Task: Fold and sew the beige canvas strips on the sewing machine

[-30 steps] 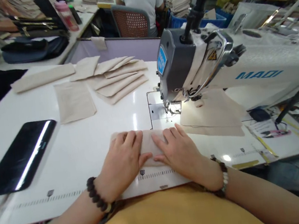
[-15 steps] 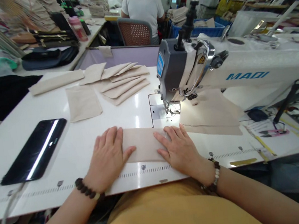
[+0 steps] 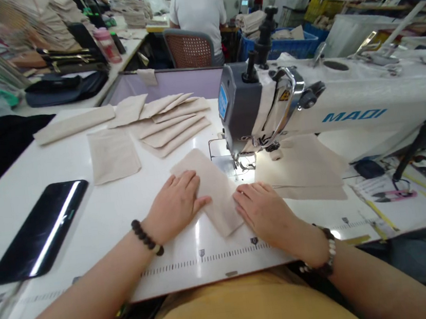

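A strip of beige cloth (image 3: pixel 212 193) lies tilted on the white sewing table (image 3: pixel 195 270), its far end near the needle plate (image 3: pixel 223 165). My left hand (image 3: pixel 174 205) rests flat against its left edge, and my right hand (image 3: pixel 264 215) lies flat over its right edge, fingers apart. Neither hand grips it. Just beyond the strip stands the presser foot (image 3: pixel 242 162) of a MAQI sewing machine (image 3: pixel 264 106). More beige cloth (image 3: pixel 299 169) lies under and right of the machine head.
Left of my hands lies a black smartphone (image 3: pixel 37 232). Beyond it are a stack of cut cloth pieces (image 3: pixel 172 125) and a single piece (image 3: pixel 113 155). A ruler scale runs along the table's near edge. Pink-handled snips (image 3: pixel 394 195) lie at right; a seated co-worker (image 3: pixel 199 16) is ahead.
The cloth strip has turned from nearly level to tilted, its far end swinging towards the needle plate. Both hands have shifted with it, and the view has moved slightly.
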Tool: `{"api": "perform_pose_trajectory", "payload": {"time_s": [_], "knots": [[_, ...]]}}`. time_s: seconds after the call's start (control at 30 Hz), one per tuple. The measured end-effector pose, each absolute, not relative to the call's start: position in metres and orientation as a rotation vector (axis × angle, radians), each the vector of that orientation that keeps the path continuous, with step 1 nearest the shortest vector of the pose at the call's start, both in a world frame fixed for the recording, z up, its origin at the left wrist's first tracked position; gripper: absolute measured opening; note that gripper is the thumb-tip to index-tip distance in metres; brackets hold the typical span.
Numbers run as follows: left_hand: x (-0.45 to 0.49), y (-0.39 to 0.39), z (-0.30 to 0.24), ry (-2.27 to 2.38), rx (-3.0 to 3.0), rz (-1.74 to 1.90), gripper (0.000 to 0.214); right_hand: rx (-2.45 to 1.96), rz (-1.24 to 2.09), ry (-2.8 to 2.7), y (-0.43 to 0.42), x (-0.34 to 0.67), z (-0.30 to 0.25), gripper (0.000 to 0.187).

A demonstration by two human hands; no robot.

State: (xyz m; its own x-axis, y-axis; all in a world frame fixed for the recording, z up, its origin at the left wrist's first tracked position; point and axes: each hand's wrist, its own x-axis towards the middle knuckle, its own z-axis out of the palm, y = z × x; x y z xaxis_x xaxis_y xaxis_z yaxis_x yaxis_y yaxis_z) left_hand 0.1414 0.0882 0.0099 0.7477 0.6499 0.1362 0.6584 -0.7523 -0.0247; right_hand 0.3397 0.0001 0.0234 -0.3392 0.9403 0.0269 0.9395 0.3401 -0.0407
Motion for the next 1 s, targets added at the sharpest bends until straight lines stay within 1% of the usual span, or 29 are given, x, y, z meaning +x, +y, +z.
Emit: {"api": "perform_pose_trajectory", "payload": {"time_s": [0.1, 0.2, 0.27, 0.33, 0.47, 0.6, 1.0], "knots": [[0.166, 0.116, 0.016, -1.052, -2.864, -0.075, 0.044, -1.529, 0.051, -2.685, 0.017, 0.364, 0.025, 0.026], [0.187, 0.123, 0.024, -0.919, -2.958, -0.06, 0.024, -1.338, 0.079, -2.736, 0.035, 0.387, 0.02, 0.029], [0.197, 0.12, 0.026, -0.79, -3.059, -0.046, 0.016, -1.255, 0.105, -2.754, 0.044, 0.398, 0.015, 0.032], [0.203, 0.116, 0.023, -0.752, -3.103, -0.068, 0.015, -1.21, 0.108, -2.743, 0.049, 0.404, 0.009, 0.033], [0.206, 0.115, 0.014, -0.796, -3.082, -0.195, 0.023, -1.23, 0.032, -2.646, 0.049, 0.409, 0.0, 0.032], [0.205, 0.122, 0.009, -0.765, -3.085, -0.265, 0.026, -1.264, -0.026, -2.61, 0.047, 0.408, -0.002, 0.033], [0.208, 0.132, 0.007, -0.737, -3.128, -0.243, 0.026, -1.356, -0.096, -2.575, 0.049, 0.405, 0.0, 0.033]]}}
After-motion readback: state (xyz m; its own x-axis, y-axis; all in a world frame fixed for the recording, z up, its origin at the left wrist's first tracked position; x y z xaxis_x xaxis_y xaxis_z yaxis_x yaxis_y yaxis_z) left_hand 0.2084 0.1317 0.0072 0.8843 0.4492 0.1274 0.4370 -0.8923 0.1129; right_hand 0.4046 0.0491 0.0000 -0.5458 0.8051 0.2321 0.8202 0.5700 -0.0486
